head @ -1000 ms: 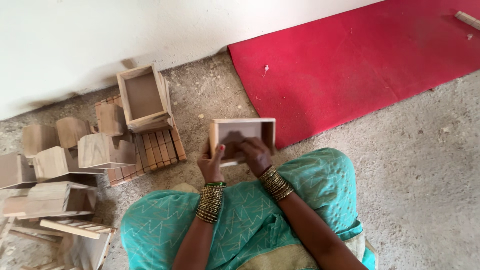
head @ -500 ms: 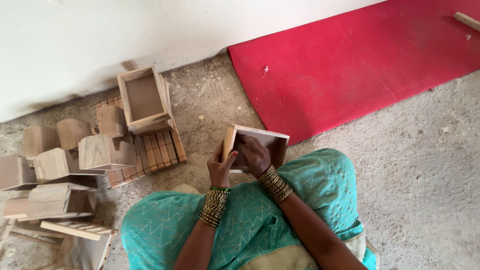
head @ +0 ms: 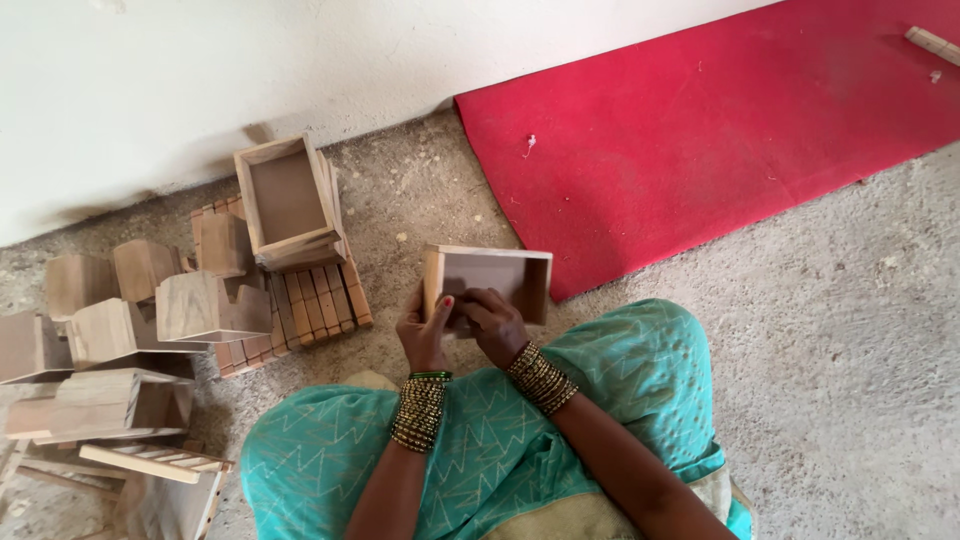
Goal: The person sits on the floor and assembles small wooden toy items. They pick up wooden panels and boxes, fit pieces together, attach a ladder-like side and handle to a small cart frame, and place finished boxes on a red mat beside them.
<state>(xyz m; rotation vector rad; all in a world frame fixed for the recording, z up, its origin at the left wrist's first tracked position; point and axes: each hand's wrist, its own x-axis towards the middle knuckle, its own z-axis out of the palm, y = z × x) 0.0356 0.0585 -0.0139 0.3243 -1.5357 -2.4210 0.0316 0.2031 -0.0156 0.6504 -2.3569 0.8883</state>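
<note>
Where concrete floor (head: 850, 330) meets wall (head: 150, 80) — red mat (head: 700, 130).

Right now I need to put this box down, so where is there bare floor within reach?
Bare concrete floor lies right of the teal-clad knee, below the red mat. The mat is bare but for a stick at its far corner. Left is crowded: wooden boxes, slats and blocks.

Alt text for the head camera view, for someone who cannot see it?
Seated on a concrete floor, a person holds a small open wooden box with the left hand and right hand. More wooden boxes and blocks lie to the left; a red mat lies ahead by a white wall.
</note>
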